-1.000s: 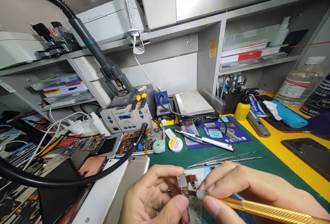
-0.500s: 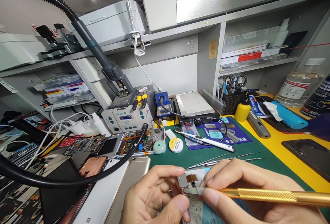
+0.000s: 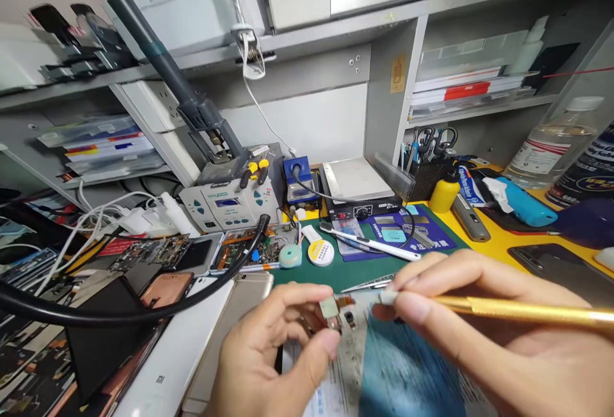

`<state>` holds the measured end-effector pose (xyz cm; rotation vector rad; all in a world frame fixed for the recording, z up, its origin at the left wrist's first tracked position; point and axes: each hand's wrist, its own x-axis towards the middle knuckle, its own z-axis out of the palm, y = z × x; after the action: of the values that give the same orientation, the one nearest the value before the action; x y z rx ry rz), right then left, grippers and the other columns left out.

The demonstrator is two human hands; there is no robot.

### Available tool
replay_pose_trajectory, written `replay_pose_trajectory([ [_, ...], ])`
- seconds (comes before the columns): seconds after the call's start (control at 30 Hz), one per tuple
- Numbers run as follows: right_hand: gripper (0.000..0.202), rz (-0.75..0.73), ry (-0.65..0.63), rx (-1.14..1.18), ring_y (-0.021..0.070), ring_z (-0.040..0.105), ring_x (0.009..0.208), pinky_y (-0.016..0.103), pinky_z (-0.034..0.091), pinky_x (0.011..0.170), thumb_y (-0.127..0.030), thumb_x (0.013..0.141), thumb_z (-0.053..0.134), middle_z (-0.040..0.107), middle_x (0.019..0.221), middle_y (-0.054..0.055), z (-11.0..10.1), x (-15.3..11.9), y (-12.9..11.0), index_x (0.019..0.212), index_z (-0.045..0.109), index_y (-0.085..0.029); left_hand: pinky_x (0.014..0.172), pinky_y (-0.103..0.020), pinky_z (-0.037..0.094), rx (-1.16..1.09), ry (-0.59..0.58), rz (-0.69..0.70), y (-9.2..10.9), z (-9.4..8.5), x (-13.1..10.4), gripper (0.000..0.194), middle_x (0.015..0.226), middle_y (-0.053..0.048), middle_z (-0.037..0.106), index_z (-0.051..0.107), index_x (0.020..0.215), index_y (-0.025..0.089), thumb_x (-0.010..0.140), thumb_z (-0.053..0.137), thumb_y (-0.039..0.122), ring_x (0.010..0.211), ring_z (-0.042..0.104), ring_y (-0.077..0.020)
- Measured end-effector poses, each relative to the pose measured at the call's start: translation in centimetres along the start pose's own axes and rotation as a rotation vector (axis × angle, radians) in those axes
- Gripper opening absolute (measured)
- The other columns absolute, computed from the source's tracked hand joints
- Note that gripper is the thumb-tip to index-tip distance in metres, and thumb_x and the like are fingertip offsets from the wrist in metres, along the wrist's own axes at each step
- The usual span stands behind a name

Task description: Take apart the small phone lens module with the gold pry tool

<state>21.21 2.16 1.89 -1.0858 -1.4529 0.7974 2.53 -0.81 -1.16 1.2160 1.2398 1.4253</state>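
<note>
My left hand (image 3: 268,353) pinches a small metal phone component with an orange flex cable (image 3: 334,309) between thumb and fingers, low in the centre. My right hand (image 3: 480,334) grips a gold-handled knife (image 3: 518,312) whose silver tip sits just right of the component, a little apart from it. Under both hands lies a blurred phone part with a blue surface (image 3: 403,378) on the green mat (image 3: 364,273).
Tweezers (image 3: 369,284) lie behind my hands. Further back stand a solder reel (image 3: 320,252), a white pen tool (image 3: 369,245), a heating plate (image 3: 357,188) and a soldering station (image 3: 230,203). Phones (image 3: 225,334) and boards sit left; a black hose (image 3: 119,314) crosses them. Bottles (image 3: 547,148) stand right.
The view has dipped and shifted. My right hand has lifted the knife tip off the component and drawn it slightly right; my left hand has turned the component a little.
</note>
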Motion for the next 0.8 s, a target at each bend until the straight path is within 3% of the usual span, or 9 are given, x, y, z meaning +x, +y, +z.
replay_pose_trajectory([
  [0.13,0.014,-0.008,-0.044,-0.116,0.0149,0.073,0.063,0.017,0.058,0.054,-0.039,0.082,0.077,0.079,0.070,-0.005,-0.7,0.4,0.1,0.070,0.075,-0.033,0.060,-0.019,0.054,0.041,-0.054,0.033,0.3,-0.6,0.6,0.028,0.073,0.006,0.074,0.077,0.098,0.032,0.077,0.074,0.014,0.058,0.064,-0.0083],
  [0.27,0.014,-0.024,-0.005,-0.157,0.0125,0.073,0.062,0.014,0.058,0.055,-0.039,0.084,0.075,0.078,0.069,-0.006,-0.9,1.0,0.3,0.071,0.075,-0.033,0.059,-0.017,0.053,0.161,-0.201,0.122,0.1,-1.4,1.0,0.034,0.090,0.006,0.072,0.072,0.107,0.037,0.083,0.070,0.012,0.060,0.063,-0.0057],
  [0.37,0.016,-0.004,0.027,-0.143,0.0100,0.072,0.058,0.012,0.057,0.055,-0.039,0.084,0.075,0.078,0.066,-0.007,-0.9,1.5,0.1,0.070,0.075,-0.031,0.062,-0.019,0.055,0.243,-0.244,0.268,-0.4,-1.9,1.4,0.037,0.102,0.003,0.067,0.069,0.111,0.037,0.086,0.068,0.010,0.074,0.065,-0.0093],
  [0.47,0.019,0.048,0.034,-0.127,0.0103,0.071,0.058,0.011,0.055,0.051,-0.039,0.084,0.075,0.078,0.065,-0.005,-0.6,1.8,-0.2,0.069,0.074,-0.028,0.082,-0.028,0.056,0.340,-0.225,0.426,-0.7,-2.3,1.8,0.035,0.111,-0.003,0.062,0.069,0.114,0.030,0.086,0.068,0.010,0.097,0.064,-0.0173],
  [0.57,0.020,0.084,0.038,-0.061,0.0117,0.072,0.058,0.012,0.055,0.049,-0.039,0.084,0.076,0.078,0.063,-0.003,-0.4,2.0,-0.3,0.070,0.074,-0.024,0.102,-0.033,0.048,0.358,-0.225,0.459,-0.7,-2.6,2.1,0.033,0.117,-0.004,0.060,0.069,0.114,0.030,0.087,0.068,0.010,0.114,0.059,-0.0206],
  [0.7,0.022,0.134,-0.029,0.070,0.0115,0.074,0.062,0.013,0.058,0.057,-0.041,0.086,0.077,0.078,0.066,-0.002,-0.4,2.3,0.2,0.075,0.072,-0.023,0.103,-0.033,0.047,0.355,-0.263,0.472,-0.8,-2.8,2.3,0.035,0.117,-0.002,0.063,0.066,0.117,0.031,0.090,0.065,0.010,0.116,0.058,-0.0189],
  [0.8,0.021,0.184,-0.128,0.125,0.0115,0.075,0.063,0.014,0.060,0.060,-0.044,0.090,0.072,0.079,0.072,-0.002,-0.4,2.4,0.6,0.085,0.072,-0.023,0.098,-0.034,0.047,0.419,-0.271,0.544,-0.8,-2.7,2.3,0.036,0.111,-0.004,0.064,0.067,0.116,0.026,0.086,0.067,0.006,0.110,0.059,-0.0196],
])
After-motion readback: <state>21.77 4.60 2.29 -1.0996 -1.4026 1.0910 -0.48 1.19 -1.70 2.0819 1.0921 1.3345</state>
